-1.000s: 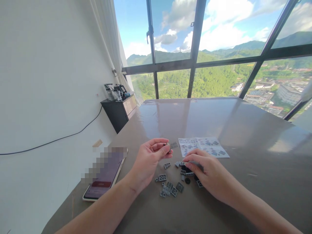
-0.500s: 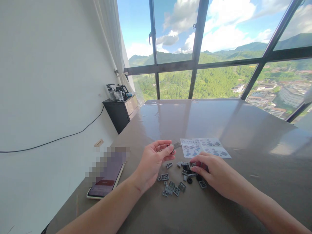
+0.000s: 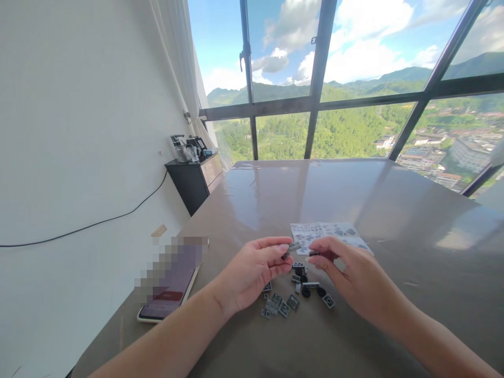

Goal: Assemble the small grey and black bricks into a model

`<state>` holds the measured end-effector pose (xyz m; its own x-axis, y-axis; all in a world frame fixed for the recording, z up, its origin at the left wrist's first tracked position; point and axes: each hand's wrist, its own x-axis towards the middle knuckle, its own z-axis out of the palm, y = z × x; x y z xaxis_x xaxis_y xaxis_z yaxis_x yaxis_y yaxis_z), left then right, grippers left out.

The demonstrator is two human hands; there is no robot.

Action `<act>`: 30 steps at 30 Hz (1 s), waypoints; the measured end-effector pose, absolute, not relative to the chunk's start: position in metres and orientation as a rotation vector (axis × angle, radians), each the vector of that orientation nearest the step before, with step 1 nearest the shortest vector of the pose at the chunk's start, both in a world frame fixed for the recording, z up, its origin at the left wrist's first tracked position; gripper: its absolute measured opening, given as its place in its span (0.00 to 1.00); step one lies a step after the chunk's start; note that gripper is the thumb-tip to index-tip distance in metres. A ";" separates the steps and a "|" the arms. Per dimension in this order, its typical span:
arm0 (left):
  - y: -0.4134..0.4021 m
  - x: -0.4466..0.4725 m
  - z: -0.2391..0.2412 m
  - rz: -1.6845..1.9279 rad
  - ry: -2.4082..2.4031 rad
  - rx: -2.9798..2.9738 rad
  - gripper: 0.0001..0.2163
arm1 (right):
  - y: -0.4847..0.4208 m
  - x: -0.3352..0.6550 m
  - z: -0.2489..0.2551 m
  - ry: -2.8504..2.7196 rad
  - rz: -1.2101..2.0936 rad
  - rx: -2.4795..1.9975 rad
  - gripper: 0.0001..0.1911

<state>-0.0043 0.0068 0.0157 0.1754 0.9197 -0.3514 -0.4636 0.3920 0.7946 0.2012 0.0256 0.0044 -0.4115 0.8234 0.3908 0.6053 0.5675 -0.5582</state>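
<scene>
At the far left, a black cord [image 3: 118,216] runs along the wall to a dark cabinet [image 3: 188,185]. A phone [image 3: 173,287] lies on the table's left side. Next, the left hand [image 3: 252,270] grips a flat grey piece [image 3: 294,245] between thumb and fingers, above the table. Loose grey bricks [image 3: 284,308] lie below that hand, and black wheels [image 3: 306,291] lie among more bricks just to the right. A printed sheet [image 3: 323,230] lies behind both hands. The right hand [image 3: 350,270] pinches a small dark brick [image 3: 314,253], near the grey piece but apart from it.
</scene>
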 end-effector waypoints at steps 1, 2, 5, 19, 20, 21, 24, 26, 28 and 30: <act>0.006 -0.004 0.016 1.044 0.917 0.572 0.07 | 0.024 0.201 0.006 -2.136 0.407 -1.104 0.07; 0.005 -0.004 0.016 1.027 0.893 0.557 0.08 | 0.022 0.200 0.007 -2.114 0.380 -1.077 0.07; 0.003 -0.004 0.016 0.968 0.831 0.580 0.14 | 0.020 0.201 0.006 -2.064 0.347 -1.042 0.06; -0.001 0.001 0.021 0.950 0.977 1.169 0.23 | 0.027 0.206 0.001 -2.046 0.483 -1.070 0.11; -0.001 0.001 0.022 0.956 0.976 1.198 0.22 | 0.028 0.206 0.001 -2.045 0.498 -1.079 0.11; -0.001 0.000 0.022 0.958 0.973 1.227 0.22 | 0.028 0.206 0.001 -2.042 0.515 -1.087 0.10; 0.000 -0.001 0.021 0.950 0.980 1.312 0.21 | 0.029 0.205 0.002 -2.030 0.550 -1.110 0.10; 0.000 -0.002 0.020 0.946 0.994 1.363 0.20 | 0.028 0.205 0.003 -2.030 0.560 -1.116 0.10; 0.000 -0.003 0.019 0.943 1.003 1.394 0.20 | 0.027 0.205 0.004 -2.041 0.562 -1.114 0.11; 0.000 -0.003 0.019 0.942 1.006 1.399 0.20 | 0.026 0.204 0.005 -2.055 0.562 -1.115 0.11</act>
